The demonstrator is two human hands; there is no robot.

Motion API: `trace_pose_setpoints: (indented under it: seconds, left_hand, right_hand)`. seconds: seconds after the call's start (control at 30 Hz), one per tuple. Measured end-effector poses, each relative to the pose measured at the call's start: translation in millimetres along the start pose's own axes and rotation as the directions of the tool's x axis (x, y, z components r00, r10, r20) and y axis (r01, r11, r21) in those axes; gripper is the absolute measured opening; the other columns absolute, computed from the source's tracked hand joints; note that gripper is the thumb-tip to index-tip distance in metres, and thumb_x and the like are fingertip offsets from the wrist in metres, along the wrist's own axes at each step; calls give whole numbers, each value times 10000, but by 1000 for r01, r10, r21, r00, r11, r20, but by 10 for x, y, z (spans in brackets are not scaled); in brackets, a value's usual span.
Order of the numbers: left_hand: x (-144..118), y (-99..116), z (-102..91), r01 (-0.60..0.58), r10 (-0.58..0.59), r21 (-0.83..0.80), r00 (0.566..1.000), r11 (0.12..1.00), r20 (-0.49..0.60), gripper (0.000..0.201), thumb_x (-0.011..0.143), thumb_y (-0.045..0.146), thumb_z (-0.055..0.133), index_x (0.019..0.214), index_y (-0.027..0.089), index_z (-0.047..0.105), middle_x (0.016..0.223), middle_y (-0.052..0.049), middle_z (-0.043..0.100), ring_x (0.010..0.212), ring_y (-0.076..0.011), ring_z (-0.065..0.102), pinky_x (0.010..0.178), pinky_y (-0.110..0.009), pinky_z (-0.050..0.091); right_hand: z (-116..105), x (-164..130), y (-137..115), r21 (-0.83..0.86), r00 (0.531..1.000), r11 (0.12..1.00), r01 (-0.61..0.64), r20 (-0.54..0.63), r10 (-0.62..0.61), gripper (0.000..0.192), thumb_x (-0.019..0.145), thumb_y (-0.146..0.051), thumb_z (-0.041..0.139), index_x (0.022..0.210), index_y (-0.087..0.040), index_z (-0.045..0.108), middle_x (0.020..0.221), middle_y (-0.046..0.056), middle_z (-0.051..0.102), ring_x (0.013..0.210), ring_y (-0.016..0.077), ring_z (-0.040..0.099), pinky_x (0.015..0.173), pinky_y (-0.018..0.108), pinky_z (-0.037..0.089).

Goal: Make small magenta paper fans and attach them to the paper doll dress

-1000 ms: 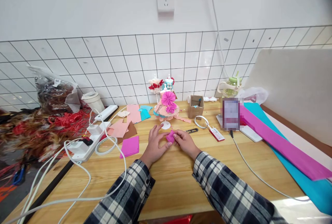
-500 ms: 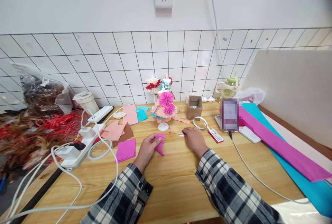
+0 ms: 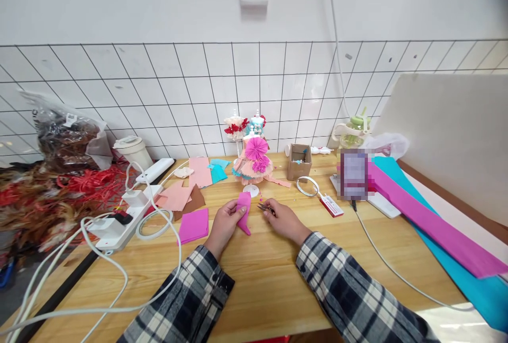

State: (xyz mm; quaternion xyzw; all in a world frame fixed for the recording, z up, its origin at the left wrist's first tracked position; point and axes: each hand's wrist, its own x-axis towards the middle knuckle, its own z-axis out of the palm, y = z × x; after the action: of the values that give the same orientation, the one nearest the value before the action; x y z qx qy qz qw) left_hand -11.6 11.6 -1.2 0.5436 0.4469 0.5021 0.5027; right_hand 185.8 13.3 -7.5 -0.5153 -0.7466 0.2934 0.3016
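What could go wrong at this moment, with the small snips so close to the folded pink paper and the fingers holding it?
The right hand holds small snips whose tips point at the folded pink paper pinched in the left hand; a slip might nick the left fingers. The paper is held at one end only, so a cut may wander or tear. The paper dress model stands just behind and could be knocked.

My left hand (image 3: 223,222) pinches a folded pink paper piece (image 3: 243,210) above the wooden table (image 3: 257,274). My right hand (image 3: 282,218) holds what looks like small metal scissors (image 3: 263,207), tips just beside the paper. A little paper-dress doll (image 3: 253,163) stands behind them.
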Motion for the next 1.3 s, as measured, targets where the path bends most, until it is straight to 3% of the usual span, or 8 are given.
trace_pose_setpoints:
  seconds: [0.13, 0.23, 0.37, 0.43, 0.87, 1.1, 1.3]
  left_hand:
    - [5, -16, -3, 2, -3, 14, 1000, 1000, 25, 466, 704, 404, 698, 1076, 128, 648, 979, -88, 707, 880, -223, 634, 829, -346, 483]
    - [3, -25, 5, 24, -25, 39, 999, 999, 47, 456, 720, 388, 682, 1090, 124, 639, 970, -86, 706, 866, -218, 631, 802, -334, 482]
    - [5, -39, 14, 25, -29, 60, 997, 998, 71, 442, 728, 386, 677, 1083, 124, 649, 941, -75, 711, 842, -212, 631, 777, -318, 479]
    - [5, -44, 17, 21, -27, 78, 996, 997, 83, 435, 727, 389, 677, 1075, 129, 657, 949, -74, 711, 846, -215, 633, 777, -316, 480]
    - [9, -30, 32, 46, -48, 42, 998, 998, 51, 499, 709, 447, 681, 1089, 126, 651, 983, -88, 706, 888, -232, 629, 786, -329, 489]
    - [-5, -29, 44, 56, -60, 42, 994, 998, 97, 526, 713, 431, 683, 1135, 121, 631, 973, -87, 703, 824, -225, 630, 702, -328, 516]
    - [-23, 21, 65, -10, -5, 137, 994, 991, 113, 483, 718, 405, 684, 1118, 136, 647, 979, -81, 709, 891, -237, 642, 837, -356, 490]
  right_hand:
    - [21, -10, -31, 135, 998, 991, 22, 47, -29, 218, 870, -281, 470, 1025, -216, 608, 853, 10, 704, 830, 153, 618, 760, 260, 413]
    - [19, -24, -52, 166, 997, 986, -27, 77, 15, 276, 898, -396, 443, 1022, -210, 605, 682, -17, 684, 681, 140, 607, 671, 243, 409]
    - [30, -34, -53, 168, 985, 980, -106, 151, 81, 621, 940, -568, 188, 758, -190, 646, 495, -9, 591, 545, 129, 556, 605, 237, 393]
    - [36, -31, -51, 167, 983, 978, -123, 154, 97, 688, 936, -590, 126, 719, -189, 641, 473, -8, 575, 529, 127, 549, 607, 237, 393]
    - [27, -25, -87, -30, 996, 997, -77, 42, 78, 583, 963, -516, 181, 725, -213, 618, 647, 16, 619, 638, 144, 550, 613, 251, 346]
    - [31, -38, -96, -22, 996, 999, -43, 79, 45, 574, 966, -502, 190, 724, -211, 621, 637, 14, 609, 627, 138, 542, 621, 249, 350]
    - [45, -41, -99, -21, 997, 1000, -13, 72, 14, 582, 970, -492, 182, 732, -204, 629, 642, 18, 614, 629, 139, 543, 627, 251, 359]
